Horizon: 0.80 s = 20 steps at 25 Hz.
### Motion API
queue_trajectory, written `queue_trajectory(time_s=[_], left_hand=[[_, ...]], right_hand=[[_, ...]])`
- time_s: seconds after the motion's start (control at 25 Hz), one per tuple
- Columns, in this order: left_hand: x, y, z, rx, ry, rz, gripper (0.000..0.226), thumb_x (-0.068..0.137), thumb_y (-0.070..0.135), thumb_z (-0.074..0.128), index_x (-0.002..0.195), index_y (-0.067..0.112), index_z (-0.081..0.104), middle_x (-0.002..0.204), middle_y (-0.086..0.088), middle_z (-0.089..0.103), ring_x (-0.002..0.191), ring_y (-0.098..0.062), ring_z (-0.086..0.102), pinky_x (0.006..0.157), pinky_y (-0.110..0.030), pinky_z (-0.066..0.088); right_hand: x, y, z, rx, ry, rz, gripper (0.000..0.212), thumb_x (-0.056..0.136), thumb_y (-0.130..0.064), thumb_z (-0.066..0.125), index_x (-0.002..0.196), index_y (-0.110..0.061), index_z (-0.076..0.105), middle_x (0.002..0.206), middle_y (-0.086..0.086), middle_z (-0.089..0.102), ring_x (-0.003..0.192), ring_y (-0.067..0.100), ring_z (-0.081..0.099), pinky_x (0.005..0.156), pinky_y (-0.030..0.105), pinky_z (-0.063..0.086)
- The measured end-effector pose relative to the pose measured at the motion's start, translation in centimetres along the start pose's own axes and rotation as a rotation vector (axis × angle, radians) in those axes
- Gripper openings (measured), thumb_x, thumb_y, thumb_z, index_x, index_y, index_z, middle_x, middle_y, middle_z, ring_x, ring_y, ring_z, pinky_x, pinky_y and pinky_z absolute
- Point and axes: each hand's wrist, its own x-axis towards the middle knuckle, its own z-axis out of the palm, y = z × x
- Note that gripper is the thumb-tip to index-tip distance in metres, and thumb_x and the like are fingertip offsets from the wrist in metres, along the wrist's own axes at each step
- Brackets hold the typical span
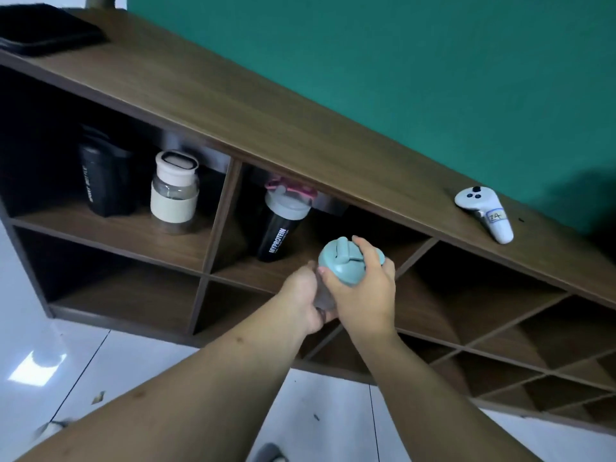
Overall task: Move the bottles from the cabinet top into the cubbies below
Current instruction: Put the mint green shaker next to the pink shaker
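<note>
Both my hands hold a bottle with a pale teal lid [343,261] in front of the middle upper cubby. My right hand [363,291] grips the lid from above. My left hand [306,301] wraps the smoky clear body from below. In that same cubby stands a black shaker with a grey and pink lid [280,225]. The upper left cubby holds a black bottle [100,181] and a clear bottle with a white lid and cream sleeve [173,195]. The cabinet top [266,111] carries no bottles in view.
A white hand controller with a label [486,211] lies on the cabinet top at the right. A black flat object [46,28] sits at the top's far left. Lower cubbies [126,295] and diagonal cubbies [516,355] at the right are open. White tiled floor [100,368] lies below, green wall behind.
</note>
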Motion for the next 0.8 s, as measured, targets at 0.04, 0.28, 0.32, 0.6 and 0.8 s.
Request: queue_trajectory(time_s=[0.04, 0.28, 0.32, 0.6, 0.8], left_hand=[[0.7, 0.3, 0.1, 0.020, 0.023, 0.024, 0.041, 0.106, 0.043, 0.046, 0.119, 0.017, 0.075, 0.100, -0.011, 0.084, 0.077, -0.027, 0.081, 0.056, -0.036, 0.064], [3.0, 2.8, 0.4, -0.053, 0.110, 0.091, 0.033, 0.106, 0.025, 0.040, 0.090, 0.012, 0.066, 0.110, -0.011, 0.080, 0.076, -0.025, 0.067, 0.081, -0.035, 0.050], [3.5, 3.2, 0.1, -0.074, 0.111, 0.086, 0.033, 0.105, 0.022, 0.040, 0.087, 0.012, 0.065, 0.100, -0.010, 0.082, 0.075, -0.025, 0.068, 0.083, -0.035, 0.052], [5.3, 3.9, -0.4, -0.163, 0.057, 0.119, 0.031, 0.103, 0.024, 0.047, 0.119, 0.010, 0.069, 0.103, -0.007, 0.076, 0.087, -0.024, 0.073, 0.087, -0.039, 0.062], [5.8, 4.4, -0.1, -0.228, 0.024, 0.125, 0.033, 0.106, 0.032, 0.047, 0.125, 0.016, 0.068, 0.092, -0.001, 0.073, 0.081, -0.017, 0.070, 0.085, -0.036, 0.058]], right_hand=[[0.9, 0.5, 0.6, 0.014, 0.014, 0.002, 0.077, 0.077, -0.040, 0.086, 0.145, -0.040, 0.050, 0.138, 0.001, 0.042, 0.105, 0.011, 0.049, 0.091, 0.024, 0.044], [4.8, 1.9, 4.3, 0.084, 0.066, 0.029, 0.074, 0.076, -0.038, 0.088, 0.142, -0.034, 0.053, 0.141, 0.007, 0.043, 0.102, 0.012, 0.049, 0.082, 0.012, 0.037], [5.2, 1.9, 4.9, 0.090, 0.071, 0.028, 0.074, 0.076, -0.038, 0.088, 0.141, -0.033, 0.053, 0.140, 0.007, 0.043, 0.102, 0.013, 0.050, 0.085, 0.018, 0.038], [8.3, 2.9, 7.3, 0.095, 0.079, 0.051, 0.082, 0.074, -0.036, 0.089, 0.146, -0.028, 0.051, 0.140, 0.014, 0.044, 0.110, 0.026, 0.058, 0.098, 0.035, 0.050], [10.2, 3.2, 8.1, 0.056, 0.031, 0.057, 0.087, 0.079, -0.040, 0.085, 0.153, -0.021, 0.043, 0.148, 0.019, 0.040, 0.125, 0.036, 0.056, 0.100, 0.034, 0.045]])
